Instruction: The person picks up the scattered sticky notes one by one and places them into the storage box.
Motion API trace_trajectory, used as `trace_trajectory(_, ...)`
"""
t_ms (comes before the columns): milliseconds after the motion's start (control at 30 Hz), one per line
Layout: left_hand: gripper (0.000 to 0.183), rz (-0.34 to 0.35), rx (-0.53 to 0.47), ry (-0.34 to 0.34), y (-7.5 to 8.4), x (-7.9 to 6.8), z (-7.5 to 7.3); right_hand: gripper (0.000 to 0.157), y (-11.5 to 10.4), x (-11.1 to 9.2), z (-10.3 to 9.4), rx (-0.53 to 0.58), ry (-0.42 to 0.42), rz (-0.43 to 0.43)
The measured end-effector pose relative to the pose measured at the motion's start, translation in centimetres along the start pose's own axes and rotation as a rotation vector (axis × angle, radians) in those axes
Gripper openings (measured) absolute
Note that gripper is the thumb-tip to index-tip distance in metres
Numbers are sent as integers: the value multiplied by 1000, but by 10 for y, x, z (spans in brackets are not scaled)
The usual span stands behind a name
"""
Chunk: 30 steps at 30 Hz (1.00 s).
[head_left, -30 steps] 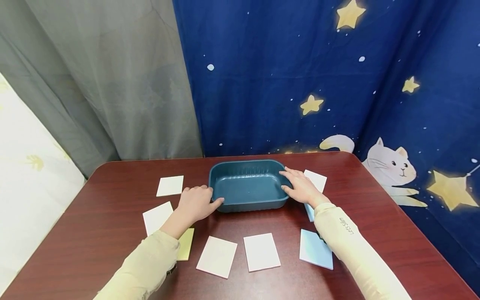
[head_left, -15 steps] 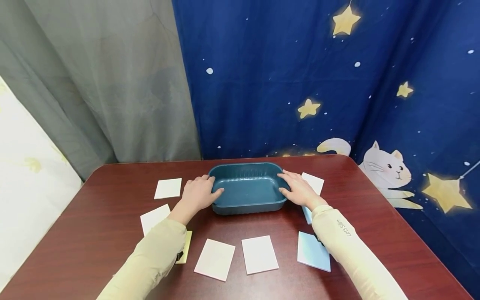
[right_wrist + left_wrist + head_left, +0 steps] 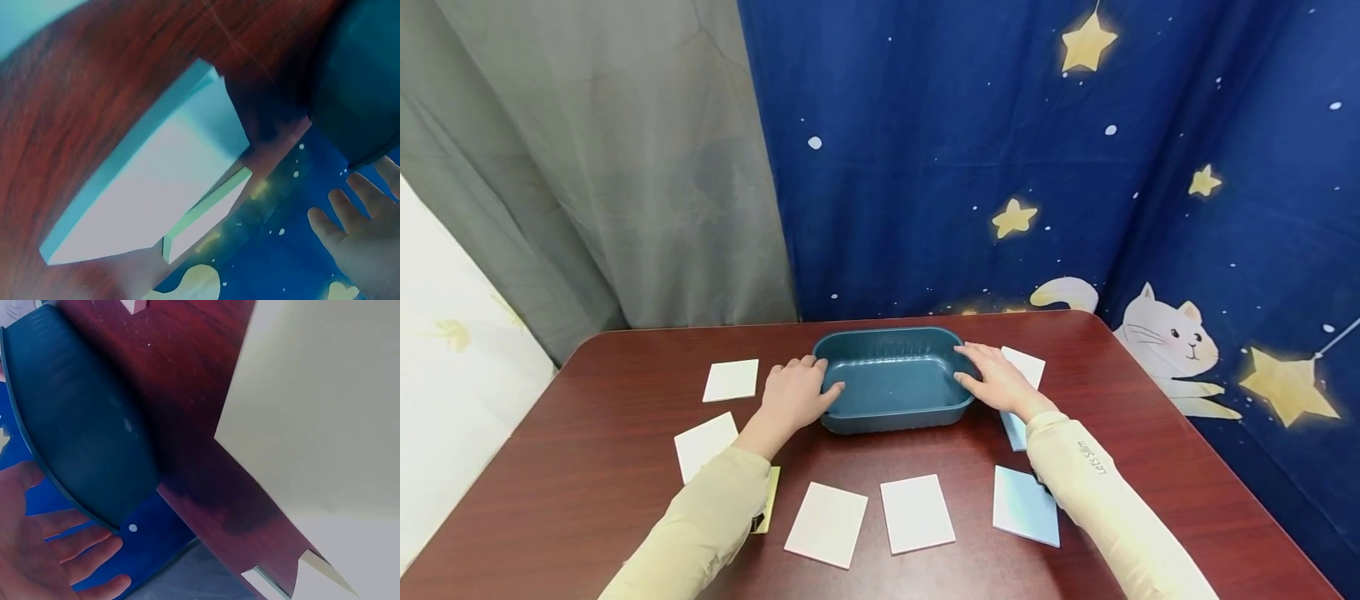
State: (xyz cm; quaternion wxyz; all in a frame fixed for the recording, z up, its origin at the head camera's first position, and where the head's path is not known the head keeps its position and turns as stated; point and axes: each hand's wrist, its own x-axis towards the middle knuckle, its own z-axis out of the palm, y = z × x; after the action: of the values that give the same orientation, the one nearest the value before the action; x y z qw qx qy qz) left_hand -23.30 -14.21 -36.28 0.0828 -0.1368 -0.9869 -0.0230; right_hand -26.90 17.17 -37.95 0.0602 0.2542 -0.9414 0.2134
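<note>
A dark teal plastic basin (image 3: 891, 421) stands near the far edge of the table, with nothing inside it. My left hand (image 3: 793, 392) rests on its left rim, thumb over the near corner. In the left wrist view the fingers (image 3: 94, 565) are spread and fairly straight beside the rim. On the opposite side, my right hand (image 3: 996, 379) lies at the right rim with thumb and fingertips reaching over it. The right wrist view shows relaxed, extended fingers (image 3: 340, 203) close to the basin wall (image 3: 362, 87).
Several square sticky-note pads lie around the basin: white pads (image 3: 732, 380) (image 3: 703, 442) at left, a yellow pad (image 3: 769, 504) partly under my left sleeve, pale pads (image 3: 827, 523) (image 3: 917, 513) in front, blue pads (image 3: 1025, 504) (image 3: 1015, 431) and a white pad (image 3: 1024, 365) at right. Curtains hang behind.
My left forearm has shifted slightly right, covering more of the yellow pad. Both hands stay at the basin's rims, and the head view has tilted a little.
</note>
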Motion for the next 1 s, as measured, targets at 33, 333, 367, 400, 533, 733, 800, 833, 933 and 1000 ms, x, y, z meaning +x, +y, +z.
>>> trace_trajectory(33,56,2,1,3,0,0,1,49,1,0,-2,6,5,-1)
trace_trajectory(333,56,3,-17,29,0,-1,3,46,21,-3,-37,-8,11,103)
trace_trajectory(367,56,3,-17,31,0,-1,3,46,24,-4,-41,-19,8,121)
trace_trajectory(400,55,5,-14,35,0,-2,3,46,27,-4,-44,-26,7,136)
trace_trajectory(533,54,13,-7,57,2,-4,3,45,36,-8,-55,-55,4,183)
trace_trajectory(733,56,18,-8,79,5,-9,5,46,46,-12,-66,-87,-5,237)
trace_trajectory(800,56,19,-11,83,6,-10,5,46,48,-13,-67,-94,-13,246)
trace_trajectory(833,56,20,-12,86,6,-10,6,47,50,-13,-68,-98,-17,247)
trace_trajectory(933,55,21,-20,87,5,-10,5,49,54,-12,-69,-113,-40,254)
trace_trajectory(1000,55,22,-27,82,5,-10,5,51,58,-11,-68,-119,-58,261)
